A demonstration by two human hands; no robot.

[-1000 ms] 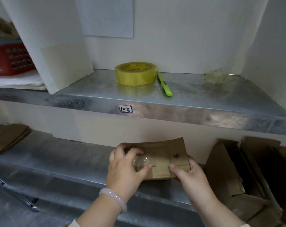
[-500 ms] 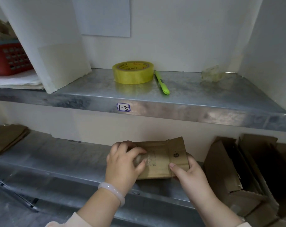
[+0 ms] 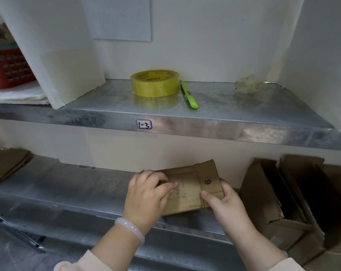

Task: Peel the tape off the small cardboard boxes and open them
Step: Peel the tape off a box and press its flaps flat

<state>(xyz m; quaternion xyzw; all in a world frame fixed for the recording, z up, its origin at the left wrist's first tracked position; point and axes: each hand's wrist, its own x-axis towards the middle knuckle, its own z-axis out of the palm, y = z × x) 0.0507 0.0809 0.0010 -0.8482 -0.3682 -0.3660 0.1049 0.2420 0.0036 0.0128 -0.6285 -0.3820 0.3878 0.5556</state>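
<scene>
A red basket (image 3: 7, 69) sits far left on the upper metal shelf (image 3: 214, 114), then a yellow tape roll (image 3: 155, 83) and green pen (image 3: 189, 96). On the lower metal shelf (image 3: 72, 190), flattened cardboard (image 3: 6, 163) lies left. The left hand (image 3: 146, 200) presses fingers on the small cardboard box (image 3: 191, 190); the right hand (image 3: 226, 204) grips its right end. Opened boxes (image 3: 283, 202) stand right.
</scene>
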